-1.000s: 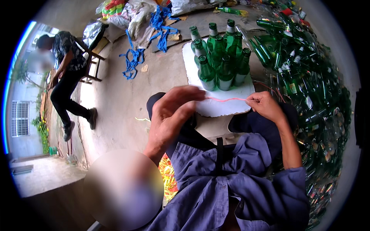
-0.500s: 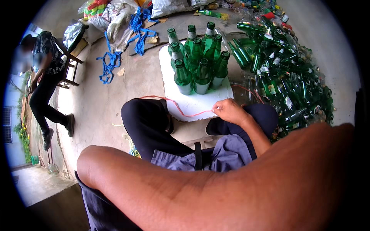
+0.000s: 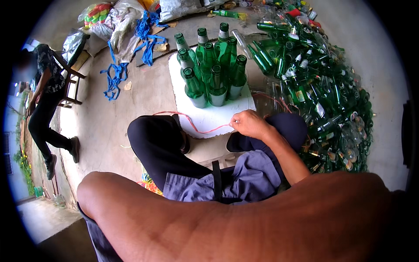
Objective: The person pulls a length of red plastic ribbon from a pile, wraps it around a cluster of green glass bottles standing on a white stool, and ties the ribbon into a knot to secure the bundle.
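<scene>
Pinching a pink string in my right hand, upright green bottles clustered on a white slab beyond, loose bottle heap right, left hand's grip hidden.

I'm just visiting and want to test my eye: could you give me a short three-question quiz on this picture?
1. True or false: the green bottles on the white board stand upright.
2. What does the right hand pinch? A) a pink string B) a bottle cap C) a blue strap
3. Which side of the board has the big heap of bottles?

Key: 1 true; 2 A; 3 the person's right.
</scene>
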